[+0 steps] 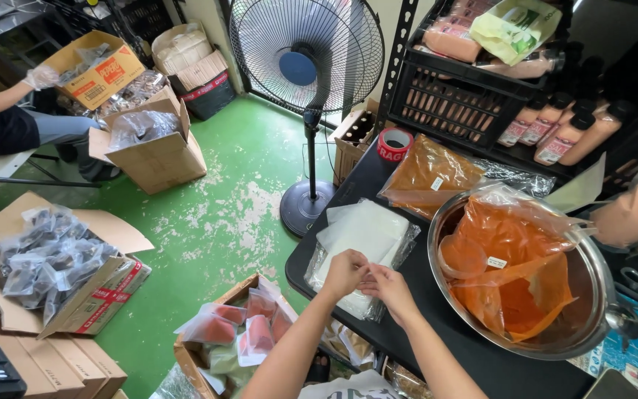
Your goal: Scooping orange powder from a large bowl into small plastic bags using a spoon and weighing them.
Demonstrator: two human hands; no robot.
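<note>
1. Pinching one clear bag between closed fingers, left hand and right hand meet over the stack of clear bags on the black table.
2. Orange powder bag, white label, fills the steel bowl.
3. Red tape roll stands behind.

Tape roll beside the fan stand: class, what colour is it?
Red, with white lettering; the tape roll shows best in the head view, on the black table.

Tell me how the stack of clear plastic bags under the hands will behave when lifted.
The stack of clear bags looks thin and flat, so it would probably droop rather than stay stiff. Its glossy film suggests the sheets may slide apart. It seems light for its spread. Both hands, left hand and right hand, pinch at its near edge.
</note>
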